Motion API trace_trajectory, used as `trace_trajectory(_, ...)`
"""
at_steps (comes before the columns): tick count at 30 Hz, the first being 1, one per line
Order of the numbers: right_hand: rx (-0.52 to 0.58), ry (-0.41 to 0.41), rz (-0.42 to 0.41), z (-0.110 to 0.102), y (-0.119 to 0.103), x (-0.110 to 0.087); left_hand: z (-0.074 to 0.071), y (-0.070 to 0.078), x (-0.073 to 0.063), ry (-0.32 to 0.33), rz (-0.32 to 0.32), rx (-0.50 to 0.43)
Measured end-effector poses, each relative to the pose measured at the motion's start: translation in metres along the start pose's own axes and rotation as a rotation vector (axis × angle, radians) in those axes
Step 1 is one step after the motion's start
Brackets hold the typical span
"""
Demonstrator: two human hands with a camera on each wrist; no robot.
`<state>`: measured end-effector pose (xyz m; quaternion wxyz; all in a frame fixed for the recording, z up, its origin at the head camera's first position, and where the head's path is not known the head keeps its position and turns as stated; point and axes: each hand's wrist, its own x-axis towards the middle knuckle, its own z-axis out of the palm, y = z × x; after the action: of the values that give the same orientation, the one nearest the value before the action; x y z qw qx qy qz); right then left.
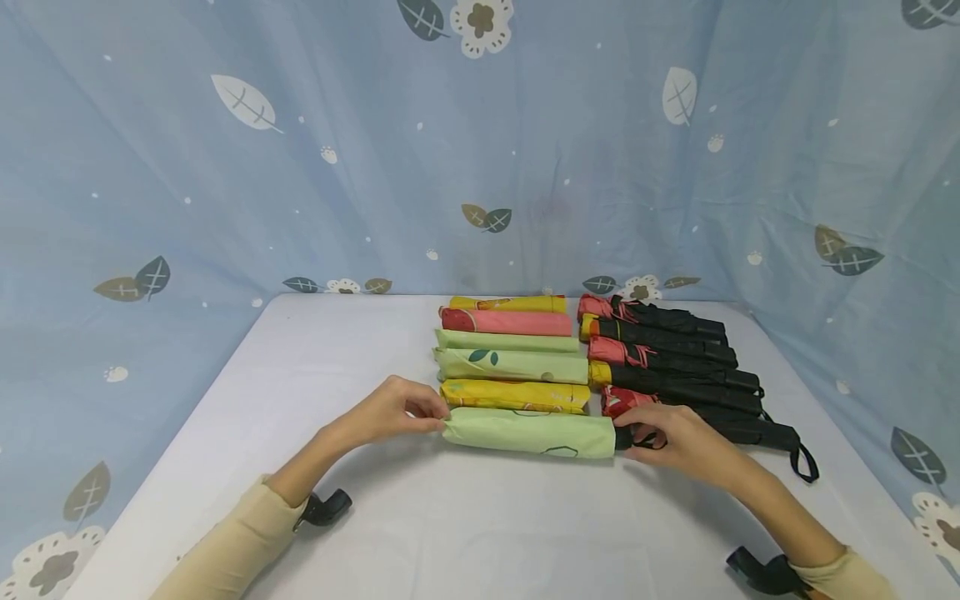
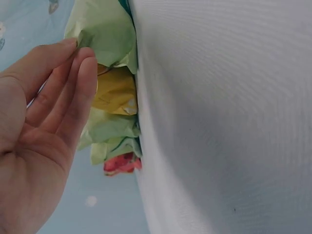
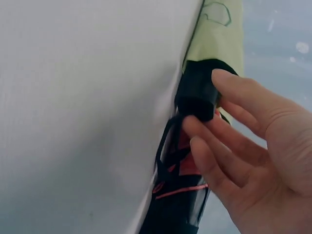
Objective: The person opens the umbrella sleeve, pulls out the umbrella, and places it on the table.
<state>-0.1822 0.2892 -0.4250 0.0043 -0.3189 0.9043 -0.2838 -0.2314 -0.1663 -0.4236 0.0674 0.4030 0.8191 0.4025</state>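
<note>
A folded umbrella in a light green sleeve [image 1: 528, 432] lies crosswise at the front of a row of sleeved umbrellas, its black handle [image 3: 197, 90] sticking out at the right end. With thumb and fingertips, my left hand [image 1: 397, 408] pinches the sleeve's left tip, where the cloth [image 2: 105, 34] bunches up. At the other end my right hand [image 1: 678, 442] holds the black handle, thumb on one side and fingers at its end. A thin black wrist strap [image 3: 165, 141] hangs from the handle beside the fingers.
Behind it lie sleeves in yellow [image 1: 517, 395], green [image 1: 517, 365] and pink [image 1: 517, 322]. To the right, several black folded umbrellas [image 1: 675, 383] with red or yellow ends lie side by side on the white table [image 1: 480, 533]. A blue patterned curtain [image 1: 360, 167] hangs behind.
</note>
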Motion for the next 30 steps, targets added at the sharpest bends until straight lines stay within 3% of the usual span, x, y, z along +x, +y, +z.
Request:
trace_trajectory(2, -0.010, 0.012, -0.010, 0.002, 0.000, 0.001, -0.001, 0.000, -0.001, 0.002, 0.004, -0.004)
trace_trajectory(9, -0.119, -0.001, 0.003, 0.012, -0.003, 0.006, -0.005, 0.024, -0.002, 0.042, -0.032, -0.028)
trace_trajectory(16, -0.186, -0.027, 0.053, 0.014, -0.006, 0.007, -0.004, 0.022, -0.002, 0.048, -0.069, -0.045)
trace_trajectory(25, -0.182, 0.015, -0.021, 0.016, -0.003, 0.003, -0.004, 0.024, -0.001, 0.049, -0.080, -0.044)
trace_trajectory(30, -0.159, 0.036, -0.003, 0.013, -0.001, 0.000, -0.004, 0.025, 0.000, 0.052, -0.081, -0.040)
